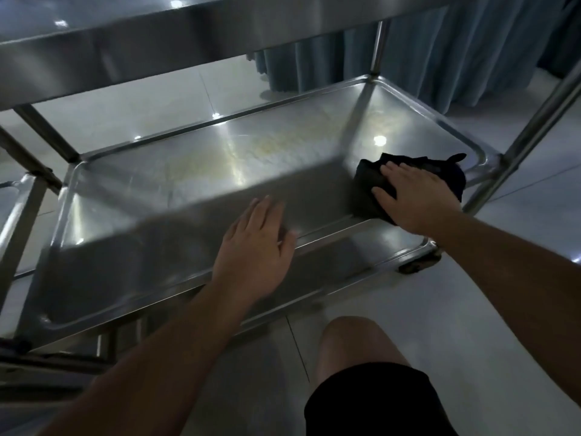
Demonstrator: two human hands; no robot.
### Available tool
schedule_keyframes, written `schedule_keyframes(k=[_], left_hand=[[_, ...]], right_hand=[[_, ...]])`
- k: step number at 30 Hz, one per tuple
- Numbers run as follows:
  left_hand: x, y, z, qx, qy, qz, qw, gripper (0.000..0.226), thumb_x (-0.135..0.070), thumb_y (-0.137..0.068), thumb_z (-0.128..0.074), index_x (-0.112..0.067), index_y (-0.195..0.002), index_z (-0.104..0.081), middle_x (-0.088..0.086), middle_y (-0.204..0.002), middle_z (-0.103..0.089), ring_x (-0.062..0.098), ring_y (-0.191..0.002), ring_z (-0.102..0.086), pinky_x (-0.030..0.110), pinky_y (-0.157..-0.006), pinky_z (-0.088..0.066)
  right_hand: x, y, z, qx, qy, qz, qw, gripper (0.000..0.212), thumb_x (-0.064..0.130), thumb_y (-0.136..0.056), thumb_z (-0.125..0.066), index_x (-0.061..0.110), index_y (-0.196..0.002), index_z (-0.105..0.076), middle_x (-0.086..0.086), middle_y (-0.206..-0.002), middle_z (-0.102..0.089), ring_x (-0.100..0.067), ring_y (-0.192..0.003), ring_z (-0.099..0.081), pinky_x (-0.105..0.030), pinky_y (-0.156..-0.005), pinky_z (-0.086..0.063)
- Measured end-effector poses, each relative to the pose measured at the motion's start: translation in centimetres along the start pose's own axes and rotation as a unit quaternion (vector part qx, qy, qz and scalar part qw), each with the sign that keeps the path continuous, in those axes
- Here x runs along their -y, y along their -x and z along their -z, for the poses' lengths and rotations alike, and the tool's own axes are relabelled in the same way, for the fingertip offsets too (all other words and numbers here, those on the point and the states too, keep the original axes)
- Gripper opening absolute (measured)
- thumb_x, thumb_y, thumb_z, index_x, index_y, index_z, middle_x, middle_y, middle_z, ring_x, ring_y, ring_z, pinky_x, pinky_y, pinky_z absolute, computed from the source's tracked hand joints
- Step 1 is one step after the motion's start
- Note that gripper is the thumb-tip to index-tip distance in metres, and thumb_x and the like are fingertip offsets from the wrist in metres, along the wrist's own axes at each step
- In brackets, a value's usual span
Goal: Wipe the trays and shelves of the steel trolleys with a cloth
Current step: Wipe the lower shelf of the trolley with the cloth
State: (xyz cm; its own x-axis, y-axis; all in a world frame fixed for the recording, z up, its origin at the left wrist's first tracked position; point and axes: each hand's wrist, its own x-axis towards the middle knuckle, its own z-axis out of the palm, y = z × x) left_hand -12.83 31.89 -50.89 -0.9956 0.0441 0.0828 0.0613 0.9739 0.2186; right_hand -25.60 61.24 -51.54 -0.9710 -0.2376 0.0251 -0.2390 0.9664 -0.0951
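Bare knee (349, 338) nearest; left hand (254, 247) flat on tray (132, 184), right hand (415, 196) flat on black cloth (374, 180).

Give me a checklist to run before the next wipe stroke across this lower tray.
1. Cloth lies under the right hand: ok.
2. Right hand lies flat with fingers spread, covering the cloth: ok.
3. Left hand steadies the tray's near rim: ok.
4. Lower tray free of objects in the wiping path: ok.
5. Yellowish stains near the tray's middle removed: not ok.
6. Cloth damp enough: cannot tell.
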Motion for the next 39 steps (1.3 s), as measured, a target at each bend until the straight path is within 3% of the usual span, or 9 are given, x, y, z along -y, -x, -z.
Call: schedule_keyframes(k=[7, 13, 16, 19, 23, 28, 33, 36, 39], left_hand=[[-0.7, 0.1, -2.2, 0.026, -0.053, 0.009, 0.998, 0.072, -0.059, -0.105, -0.010, -0.024, -0.168, -0.020, 0.003, -0.176, -0.015, 0.021, -0.163, -0.009, 0.039, -0.130, -0.008], [-0.8, 0.1, -2.3, 0.027, -0.052, 0.013, 0.998, 0.069, -0.056, -0.107, -0.015, -0.022, -0.167, -0.022, 0.005, -0.176, -0.018, 0.023, -0.163, -0.011, 0.042, -0.131, -0.011], [-0.7, -0.1, -2.1, 0.035, -0.047, 0.011, 0.998, 0.069, -0.056, -0.108, -0.015, -0.022, -0.167, -0.021, 0.006, -0.176, -0.018, 0.024, -0.163, -0.011, 0.044, -0.131, -0.012], [-0.6, -0.1, -2.0, 0.041, -0.031, 0.009, 0.999, 0.068, -0.056, -0.109, -0.017, -0.023, -0.168, -0.020, 0.005, -0.176, -0.016, 0.023, -0.163, -0.009, 0.043, -0.130, -0.010], [0.0, -0.8, -1.3, 0.051, 0.070, 0.044, 0.995, 0.064, -0.053, -0.111, -0.023, -0.024, -0.168, -0.018, 0.003, -0.177, -0.009, 0.021, -0.163, -0.005, 0.043, -0.129, -0.010], [2.3, -0.2, 0.3, 0.038, 0.071, 0.067, 0.994, 0.065, -0.053, -0.111, -0.024, -0.020, -0.167, -0.022, 0.004, -0.176, -0.015, 0.021, -0.162, -0.009, 0.042, -0.128, -0.011], [5.6, 3.1, 2.4, 0.061, 0.053, 0.088, 0.993, 0.066, -0.054, -0.110, -0.028, -0.018, -0.165, -0.028, 0.005, -0.175, -0.020, 0.022, -0.162, -0.012, 0.041, -0.128, -0.013], [5.8, 5.8, 3.9, 0.078, 0.049, 0.107, 0.990, 0.060, -0.051, -0.110, -0.031, -0.020, -0.161, -0.038, 0.005, -0.172, -0.029, 0.024, -0.160, -0.021, 0.041, -0.126, -0.020], [5.1, 7.7, 6.1, 0.107, 0.046, 0.112, 0.987, 0.056, -0.050, -0.111, -0.029, -0.024, -0.159, -0.040, 0.004, -0.170, -0.033, 0.025, -0.158, -0.026, 0.043, -0.125, -0.025]], right_hand=[[-4.9, -1.4, 0.7, 0.006, -0.013, -0.090, 0.996, 0.081, 0.071, -0.099, -0.021, 0.022, -0.164, -0.029, -0.001, -0.171, -0.026, -0.024, -0.157, -0.025, -0.048, -0.128, -0.019], [-3.9, -1.4, 1.0, 0.050, -0.016, -0.090, 0.995, 0.092, 0.077, -0.098, -0.021, 0.015, -0.166, -0.018, -0.007, -0.174, -0.015, -0.027, -0.159, -0.016, -0.049, -0.129, -0.013], [-1.2, -0.8, 2.5, 0.136, -0.048, -0.035, 0.989, 0.125, 0.099, -0.075, -0.022, 0.016, -0.167, -0.010, -0.005, -0.175, -0.004, -0.026, -0.161, -0.007, -0.048, -0.129, -0.010], [2.9, 1.0, 1.8, 0.159, -0.018, 0.073, 0.984, 0.154, 0.112, -0.051, -0.034, 0.015, -0.167, -0.005, -0.005, -0.175, -0.001, -0.026, -0.161, -0.006, -0.046, -0.129, -0.010], [9.1, 2.9, -0.5, 0.116, -0.001, 0.187, 0.975, 0.128, 0.080, -0.077, -0.068, 0.017, -0.167, -0.003, -0.005, -0.175, -0.001, -0.022, -0.161, -0.005, -0.040, -0.129, -0.009], [15.0, 5.1, -1.9, 0.051, -0.036, 0.252, 0.966, 0.094, 0.041, -0.092, -0.072, 0.022, -0.167, -0.018, 0.001, -0.174, -0.013, -0.017, -0.160, -0.013, -0.033, -0.126, -0.008], [18.6, 6.9, -2.0, 0.062, -0.064, 0.224, 0.970, 0.080, 0.016, -0.097, -0.065, 0.025, -0.165, -0.025, 0.004, -0.172, -0.022, -0.016, -0.158, -0.019, -0.033, -0.125, -0.010], [19.6, 7.5, -0.1, 0.104, -0.075, 0.233, 0.964, 0.069, 0.000, -0.091, -0.059, 0.017, -0.156, -0.045, -0.005, -0.161, -0.045, -0.026, -0.147, -0.043, -0.041, -0.121, -0.029], [20.7, 8.4, 2.4, 0.136, -0.065, 0.211, 0.966, 0.058, -0.006, -0.087, -0.060, 0.015, -0.141, -0.059, -0.010, -0.133, -0.067, -0.032, -0.119, -0.062, -0.048, -0.101, -0.051]])
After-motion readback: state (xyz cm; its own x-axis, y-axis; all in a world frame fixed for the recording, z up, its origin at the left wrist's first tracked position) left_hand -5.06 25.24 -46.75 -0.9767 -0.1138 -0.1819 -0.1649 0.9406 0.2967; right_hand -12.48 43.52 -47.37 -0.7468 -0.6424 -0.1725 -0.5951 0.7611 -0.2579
